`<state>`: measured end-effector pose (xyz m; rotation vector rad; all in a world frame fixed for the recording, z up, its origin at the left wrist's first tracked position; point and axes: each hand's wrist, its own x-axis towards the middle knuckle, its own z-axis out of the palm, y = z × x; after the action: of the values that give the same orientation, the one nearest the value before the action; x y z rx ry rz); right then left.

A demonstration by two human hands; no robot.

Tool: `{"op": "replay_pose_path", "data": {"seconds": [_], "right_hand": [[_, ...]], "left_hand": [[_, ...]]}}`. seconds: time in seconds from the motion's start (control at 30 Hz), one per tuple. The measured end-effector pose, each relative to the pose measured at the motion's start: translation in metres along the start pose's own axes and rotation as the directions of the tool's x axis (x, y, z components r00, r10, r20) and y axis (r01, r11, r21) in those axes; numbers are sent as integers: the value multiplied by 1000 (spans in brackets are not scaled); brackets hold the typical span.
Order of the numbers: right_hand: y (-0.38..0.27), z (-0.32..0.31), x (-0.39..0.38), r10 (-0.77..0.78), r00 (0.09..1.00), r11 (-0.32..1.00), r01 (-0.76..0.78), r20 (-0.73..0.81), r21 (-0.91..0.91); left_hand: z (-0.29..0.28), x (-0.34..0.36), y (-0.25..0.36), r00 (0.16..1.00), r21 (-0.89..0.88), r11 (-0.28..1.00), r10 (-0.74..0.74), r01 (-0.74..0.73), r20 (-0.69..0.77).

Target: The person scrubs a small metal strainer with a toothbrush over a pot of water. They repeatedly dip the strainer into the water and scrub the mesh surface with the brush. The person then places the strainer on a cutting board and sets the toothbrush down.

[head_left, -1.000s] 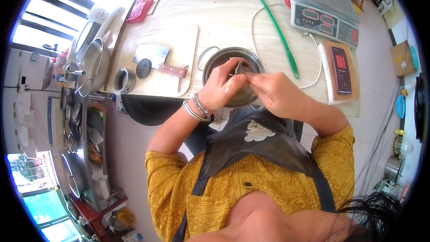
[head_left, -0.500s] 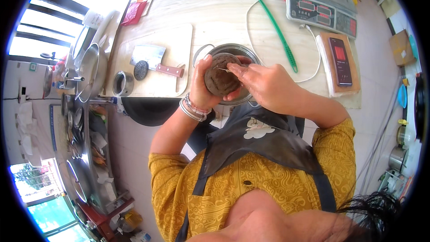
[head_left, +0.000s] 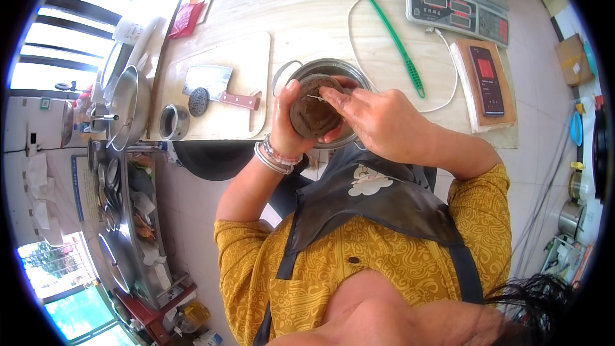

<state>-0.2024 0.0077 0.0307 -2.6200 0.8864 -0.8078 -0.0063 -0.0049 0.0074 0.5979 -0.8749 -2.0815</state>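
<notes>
My left hand is closed round the side of a round brown object, its wet-looking face tilted up towards me. Whether it is a shallow dish or a solid disc, I cannot tell. Against its upper right part, my right hand presses pinched fingers. A thin pale sliver shows at those fingertips; what it is stays unclear. Below both hands stands a metal pot with a loop handle, its inside mostly covered by the hands and the brown object.
Left of the pot, a cutting board bears a cleaver, a dark perforated disc and a short metal cylinder. To the right lie a green rod, a white cable, a digital scale and a phone.
The right fingertips have shifted slightly up and left on the brown face. The whole view has moved a little; both hands keep their hold.
</notes>
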Motion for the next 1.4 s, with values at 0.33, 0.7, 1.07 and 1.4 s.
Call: {"op": "replay_pose_path", "data": {"seconds": [0.33, 0.7, 1.07, 1.4], "right_hand": [[2, -5, -4, 51, 996, 996, -55, 69, 66], [9, 2, -11, 121, 992, 952, -129, 45, 278], [3, 4, -3, 19, 999, 998, -21, -34, -59], [-6, -10, -6, 29, 993, 999, -25, 113, -36]], "left_hand": [[-10, 1, 5, 993, 500, 859, 111, -112, 33], [-18, 3, 3, 979, 461, 880, 176, -112, -99], [-5, 2, 0, 998, -60, 996, -66, 66, 9], [-12, 1, -2, 980, 603, 778, 195, -175, 33]]}}
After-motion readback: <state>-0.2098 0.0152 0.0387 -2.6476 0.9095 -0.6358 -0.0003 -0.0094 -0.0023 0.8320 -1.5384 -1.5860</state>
